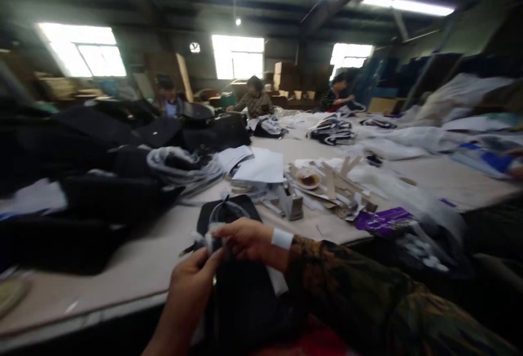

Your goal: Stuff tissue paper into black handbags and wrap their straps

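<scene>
A black bag (245, 301) leans over the near table edge, its upper end lying on the tabletop. Above it, my left hand (190, 288) pinches whitish translucent wrapping (210, 241) between thumb and fingers. My right hand (245, 241) comes in from the right, wearing a white band at the wrist, with its fingertips closed on the same wrapping. The two hands almost meet there. A grey looped strap or handle (231, 211) rises just behind them over the bag. Blur hides the finer details between the fingertips.
Black bags (114, 198) pile up on the left of the table (425, 176). Coiled grey straps (183, 170), white sheets (261, 165), a small dish (307, 179), cardboard strips (330, 181) and purple plastic (384, 219) lie ahead. Several people sit at the far side.
</scene>
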Action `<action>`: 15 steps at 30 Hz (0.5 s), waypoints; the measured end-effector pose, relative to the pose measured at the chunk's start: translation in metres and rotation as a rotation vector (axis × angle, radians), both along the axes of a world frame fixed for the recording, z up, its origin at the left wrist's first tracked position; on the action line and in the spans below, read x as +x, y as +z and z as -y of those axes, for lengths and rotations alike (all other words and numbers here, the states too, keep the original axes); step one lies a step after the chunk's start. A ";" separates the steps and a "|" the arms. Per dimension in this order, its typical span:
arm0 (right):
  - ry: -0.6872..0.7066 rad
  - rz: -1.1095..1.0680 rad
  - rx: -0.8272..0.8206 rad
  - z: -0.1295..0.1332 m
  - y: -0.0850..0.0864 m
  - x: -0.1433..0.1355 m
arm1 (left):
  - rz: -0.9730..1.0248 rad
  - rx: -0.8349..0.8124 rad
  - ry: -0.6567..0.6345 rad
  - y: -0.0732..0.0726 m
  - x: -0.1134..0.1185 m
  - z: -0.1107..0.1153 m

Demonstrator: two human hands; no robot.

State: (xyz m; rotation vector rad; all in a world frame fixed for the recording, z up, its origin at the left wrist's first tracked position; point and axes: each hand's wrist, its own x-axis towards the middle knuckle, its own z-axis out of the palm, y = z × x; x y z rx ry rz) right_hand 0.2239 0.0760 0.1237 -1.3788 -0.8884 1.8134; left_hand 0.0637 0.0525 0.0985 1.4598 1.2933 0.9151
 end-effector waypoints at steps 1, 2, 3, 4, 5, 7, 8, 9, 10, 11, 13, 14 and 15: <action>-0.025 -0.025 -0.046 0.001 -0.002 -0.001 | -0.011 -0.003 -0.017 0.000 -0.001 0.001; -0.037 -0.039 -0.045 0.003 -0.004 -0.002 | -0.003 -0.001 -0.032 0.000 -0.001 0.001; -0.039 -0.041 -0.029 0.005 -0.007 -0.002 | 0.029 -0.041 -0.067 0.001 -0.002 0.001; -0.029 -0.033 0.010 0.008 -0.009 -0.002 | 0.095 -0.107 -0.096 0.002 -0.003 0.001; -0.018 -0.014 0.061 0.011 -0.012 -0.002 | 0.188 -0.195 -0.124 0.003 -0.005 0.000; 0.006 0.055 0.195 0.016 -0.018 -0.001 | 0.393 -0.381 -0.142 0.004 -0.007 -0.004; 0.012 0.106 0.278 0.018 -0.021 -0.002 | 0.471 -0.445 -0.130 0.003 -0.008 -0.007; 0.020 0.166 0.358 0.019 -0.025 -0.003 | 0.517 -0.482 -0.108 0.001 -0.008 -0.010; 0.030 0.233 0.436 0.019 -0.028 -0.004 | 0.532 -0.495 -0.074 -0.001 -0.008 -0.012; 0.036 0.302 0.511 0.020 -0.032 -0.006 | 0.524 -0.495 -0.038 -0.004 -0.006 -0.014; 0.033 0.442 0.628 0.020 -0.037 -0.010 | 0.487 -0.483 0.023 -0.010 0.000 -0.014; 0.029 0.487 0.675 0.020 -0.038 -0.013 | 0.467 -0.483 0.040 -0.013 0.003 -0.015; 0.037 0.520 0.699 0.020 -0.040 -0.015 | 0.457 -0.465 0.059 -0.016 0.005 -0.015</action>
